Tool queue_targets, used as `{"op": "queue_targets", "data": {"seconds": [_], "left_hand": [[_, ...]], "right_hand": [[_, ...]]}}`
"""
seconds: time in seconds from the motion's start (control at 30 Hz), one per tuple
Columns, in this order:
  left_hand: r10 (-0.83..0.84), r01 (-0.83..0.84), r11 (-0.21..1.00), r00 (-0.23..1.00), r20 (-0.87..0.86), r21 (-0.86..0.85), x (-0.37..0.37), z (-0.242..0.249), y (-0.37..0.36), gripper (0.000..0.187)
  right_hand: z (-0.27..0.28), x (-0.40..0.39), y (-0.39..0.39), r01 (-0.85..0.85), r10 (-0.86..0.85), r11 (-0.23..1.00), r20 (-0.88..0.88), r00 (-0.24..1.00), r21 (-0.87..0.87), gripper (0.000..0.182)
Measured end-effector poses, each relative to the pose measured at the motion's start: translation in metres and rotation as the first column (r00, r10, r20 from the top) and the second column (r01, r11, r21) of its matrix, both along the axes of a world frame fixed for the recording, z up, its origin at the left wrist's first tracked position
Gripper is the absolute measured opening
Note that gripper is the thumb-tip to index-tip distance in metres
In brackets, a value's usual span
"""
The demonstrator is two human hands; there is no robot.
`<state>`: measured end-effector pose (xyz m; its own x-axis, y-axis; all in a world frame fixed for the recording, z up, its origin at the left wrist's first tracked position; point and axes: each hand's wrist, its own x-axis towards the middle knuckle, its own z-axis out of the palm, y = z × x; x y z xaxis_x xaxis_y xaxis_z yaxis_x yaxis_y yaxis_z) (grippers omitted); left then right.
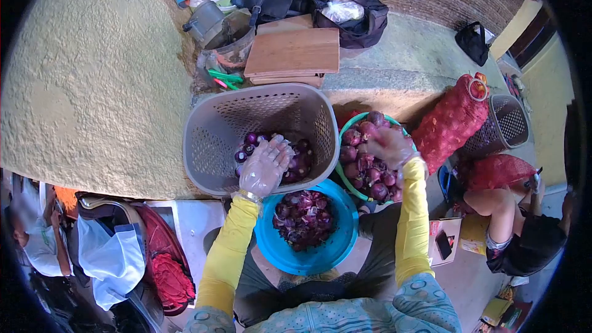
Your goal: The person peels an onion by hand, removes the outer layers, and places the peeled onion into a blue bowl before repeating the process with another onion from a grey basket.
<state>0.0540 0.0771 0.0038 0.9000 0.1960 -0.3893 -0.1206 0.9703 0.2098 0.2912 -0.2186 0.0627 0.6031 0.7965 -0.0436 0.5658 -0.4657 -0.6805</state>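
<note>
My left hand point(265, 165), in a clear plastic glove, is held open with its fingers stretched out over the grey perforated basket point(198, 124). Shiny peeled purple onions point(251, 139) lie in the basket, around and partly behind that hand. Over at the green-rimmed tub point(342, 183), my right hand point(390, 148) is smeared by motion above a heap of unpeeled red onions point(374, 177); I cannot tell whether it holds one. Between my knees stands a blue basin point(347, 219) with a pile of dark onion skins point(303, 221).
A full red mesh sack point(447, 123) leans right of the tub, by another basket point(510, 120). Wooden boards point(293, 52), bags and a bucket point(234, 36) stand behind. One person point(524, 228) sits at right, another point(43, 240) at left. A phone point(444, 244) lies on a box.
</note>
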Motion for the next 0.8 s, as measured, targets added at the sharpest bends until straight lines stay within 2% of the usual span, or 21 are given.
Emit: {"op": "queue_targets", "data": {"seconds": [0.03, 0.07, 0.13, 0.17, 0.23, 0.27, 0.33, 0.37, 0.47, 0.5, 0.53, 0.6, 0.63, 0.7, 0.73, 0.8], "left_hand": [[0.005, -0.005, 1.0, 1.0, -0.012, 0.002, 0.001, 0.001, -0.001, 0.037], [0.003, -0.003, 1.0, 1.0, -0.008, -0.001, 0.001, 0.002, -0.002, 0.037], [0.013, -0.012, 0.999, 0.999, -0.034, 0.038, 0.001, 0.004, -0.003, 0.035], [0.011, -0.01, 0.999, 0.999, -0.033, 0.038, 0.002, 0.003, -0.003, 0.035], [0.004, -0.002, 0.998, 0.999, -0.035, 0.06, 0.002, 0.002, -0.003, 0.034], [0.007, -0.005, 0.998, 0.999, -0.035, 0.06, 0.002, 0.003, -0.003, 0.034], [-0.009, 0.012, 0.998, 0.999, -0.046, 0.057, 0.002, 0.004, -0.003, 0.034], [-0.007, 0.01, 0.998, 0.999, -0.045, 0.059, 0.002, 0.002, -0.003, 0.034], [0.005, -0.002, 0.999, 0.998, -0.055, 0.053, 0.003, -0.001, -0.005, 0.034], [0.011, -0.007, 0.998, 0.998, -0.065, 0.058, 0.003, -0.001, -0.006, 0.035], [0.016, -0.011, 0.998, 0.997, -0.075, 0.064, 0.003, -0.002, -0.006, 0.036], [0.015, -0.009, 0.997, 0.996, -0.084, 0.072, 0.003, -0.002, -0.006, 0.037], [0.013, -0.006, 0.997, 0.996, -0.091, 0.078, 0.003, -0.003, -0.006, 0.039], [0.009, 0.0, 0.995, 0.995, -0.096, 0.097, 0.004, -0.001, -0.007, 0.039], [0.006, 0.006, 0.993, 0.995, -0.101, 0.117, 0.003, 0.0, -0.007, 0.039], [0.009, 0.005, 0.988, 0.996, -0.089, 0.154, 0.002, 0.006, -0.007, 0.04]], "right_hand": [[-0.023, 0.018, -0.012, 0.176, -0.137, 0.973, -0.245, 0.96, 0.149, 0.016], [-0.033, 0.031, -0.02, 0.178, -0.139, 0.973, -0.241, 0.961, 0.147, 0.016], [-0.05, 0.052, -0.033, 0.54, -0.532, 0.84, -0.283, 0.798, -0.057, 0.029], [-0.068, 0.061, -0.039, 0.541, -0.533, 0.839, -0.283, 0.797, -0.056, 0.029], [-0.102, 0.076, -0.044, 0.522, -0.52, 0.852, -0.132, 0.844, -0.019, 0.033], [-0.106, 0.074, -0.039, 0.52, -0.518, 0.854, -0.132, 0.845, -0.019, 0.033], [-0.119, 0.067, -0.027, 0.489, -0.395, 0.858, -0.408, 0.823, 0.156, 0.045], [-0.125, 0.066, -0.021, 0.487, -0.393, 0.859, -0.408, 0.824, 0.157, 0.045], [-0.14, 0.062, -0.002, 0.369, -0.377, 0.923, 0.07, 0.923, 0.112, 0.072], [-0.127, 0.056, 0.005, 0.393, -0.393, 0.911, -0.029, 0.919, 0.126, 0.077], [-0.117, 0.048, 0.013, 0.392, -0.392, 0.911, -0.031, 0.92, 0.126, 0.077], [-0.11, 0.042, 0.023, 0.542, -0.546, 0.832, -0.005, 0.838, -0.12, 0.08], [-0.116, 0.041, 0.024, 0.542, -0.547, 0.832, -0.006, 0.837, -0.12, 0.08], [-0.136, 0.043, 0.028, 0.569, -0.572, 0.82, 0.053, 0.819, 0.055, 0.087], [-0.138, 0.046, 0.027, 0.566, -0.569, 0.822, 0.054, 0.821, 0.056, 0.087], [-0.142, 0.05, 0.025, 0.604, -0.598, 0.797, -0.102, 0.795, 0.034, 0.089]]}}
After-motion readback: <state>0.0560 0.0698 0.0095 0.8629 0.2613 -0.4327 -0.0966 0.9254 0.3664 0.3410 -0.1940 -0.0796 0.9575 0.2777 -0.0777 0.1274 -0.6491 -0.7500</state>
